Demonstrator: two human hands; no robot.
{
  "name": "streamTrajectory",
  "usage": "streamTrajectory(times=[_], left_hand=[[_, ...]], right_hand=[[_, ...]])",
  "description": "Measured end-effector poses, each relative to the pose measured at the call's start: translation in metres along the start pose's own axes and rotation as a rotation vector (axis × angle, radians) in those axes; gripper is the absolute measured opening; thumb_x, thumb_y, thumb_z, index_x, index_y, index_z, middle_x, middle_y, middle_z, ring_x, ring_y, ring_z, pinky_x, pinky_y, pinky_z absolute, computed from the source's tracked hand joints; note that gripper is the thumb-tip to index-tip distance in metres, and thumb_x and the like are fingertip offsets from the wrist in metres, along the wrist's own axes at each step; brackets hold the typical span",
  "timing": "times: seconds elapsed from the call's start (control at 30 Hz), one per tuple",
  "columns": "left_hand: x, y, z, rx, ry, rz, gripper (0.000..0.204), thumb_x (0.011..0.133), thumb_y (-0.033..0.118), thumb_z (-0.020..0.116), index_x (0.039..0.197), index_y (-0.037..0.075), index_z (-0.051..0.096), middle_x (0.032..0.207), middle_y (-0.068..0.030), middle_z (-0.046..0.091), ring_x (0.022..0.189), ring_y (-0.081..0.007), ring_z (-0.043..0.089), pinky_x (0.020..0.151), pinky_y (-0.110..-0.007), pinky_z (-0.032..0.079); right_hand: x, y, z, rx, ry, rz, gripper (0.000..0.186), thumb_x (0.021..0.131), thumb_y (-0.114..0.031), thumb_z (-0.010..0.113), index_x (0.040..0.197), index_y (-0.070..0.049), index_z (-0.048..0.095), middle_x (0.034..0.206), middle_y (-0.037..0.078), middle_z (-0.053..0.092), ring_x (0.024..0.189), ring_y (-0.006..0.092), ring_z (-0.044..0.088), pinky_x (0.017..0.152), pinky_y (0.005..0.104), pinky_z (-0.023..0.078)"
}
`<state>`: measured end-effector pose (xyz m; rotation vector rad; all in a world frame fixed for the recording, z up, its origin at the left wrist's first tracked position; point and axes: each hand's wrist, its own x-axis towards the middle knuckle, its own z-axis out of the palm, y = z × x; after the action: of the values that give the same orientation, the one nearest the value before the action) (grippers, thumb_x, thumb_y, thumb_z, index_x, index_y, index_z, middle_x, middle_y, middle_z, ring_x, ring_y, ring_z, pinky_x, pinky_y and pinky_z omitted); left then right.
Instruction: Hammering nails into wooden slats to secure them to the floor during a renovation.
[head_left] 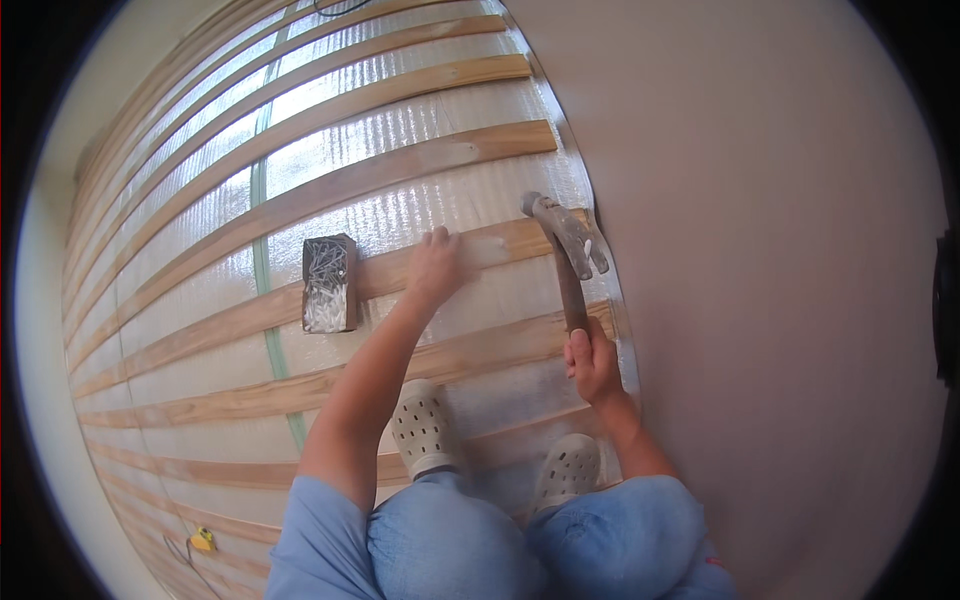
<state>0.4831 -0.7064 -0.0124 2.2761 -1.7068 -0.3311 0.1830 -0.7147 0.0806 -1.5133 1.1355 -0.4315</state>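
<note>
In the head view, your right hand (594,362) is clamping the hammer (572,295) by its lower handle, a good hold: it's looking stiff and head-heavy, its head showing over the wooden slat's (505,243) right end. Your left hand (435,268) is curling at mid-slat; whether it's pinching anything, I can't tell.

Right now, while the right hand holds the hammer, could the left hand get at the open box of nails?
Probably yes: the left hand is over a wooden slat, right of the box of nails; nothing visible stands between them, and the box's top is open.
</note>
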Motion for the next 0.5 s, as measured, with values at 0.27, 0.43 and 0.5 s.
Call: streamTrajectory(times=[0.27, 0.43, 0.5], left_hand=[[-0.009, -0.012, 0.015, -0.010, -0.007, -0.031, 0.071, 0.067, 0.029, 0.082, 0.128, 0.004, 0.056, 0.126, -0.0138, 0.053, 0.114, -0.0338, 0.050, 0.097, -0.043, 0.045], [-0.009, -0.006, 0.011, -0.033, 0.034, 0.002, 0.072, 0.066, 0.029, 0.082, 0.129, 0.005, 0.056, 0.127, -0.0132, 0.052, 0.116, -0.0333, 0.048, 0.099, -0.042, 0.044], [-0.007, -0.007, 0.011, -0.027, 0.030, 0.001, 0.072, 0.066, 0.029, 0.082, 0.129, 0.005, 0.056, 0.127, -0.0130, 0.052, 0.116, -0.0332, 0.049, 0.099, -0.042, 0.044]], right_hand=[[0.043, 0.045, 0.022, -0.272, -0.118, 0.087, 0.038, 0.102, -0.038, 0.046, 0.100, -0.001, 0.057, 0.064, 0.012, 0.059, 0.058, 0.0269, 0.061, 0.058, 0.0403, 0.047], [0.026, 0.036, 0.020, -0.134, -0.065, 0.123, 0.046, 0.101, -0.042, 0.045, 0.097, 0.001, 0.058, 0.083, 0.028, 0.064, 0.085, 0.0482, 0.062, 0.073, 0.0493, 0.048], [0.041, 0.044, 0.021, -0.290, -0.059, 0.057, 0.047, 0.101, -0.043, 0.045, 0.098, 0.002, 0.059, 0.085, 0.030, 0.063, 0.088, 0.0503, 0.060, 0.074, 0.0505, 0.047]])
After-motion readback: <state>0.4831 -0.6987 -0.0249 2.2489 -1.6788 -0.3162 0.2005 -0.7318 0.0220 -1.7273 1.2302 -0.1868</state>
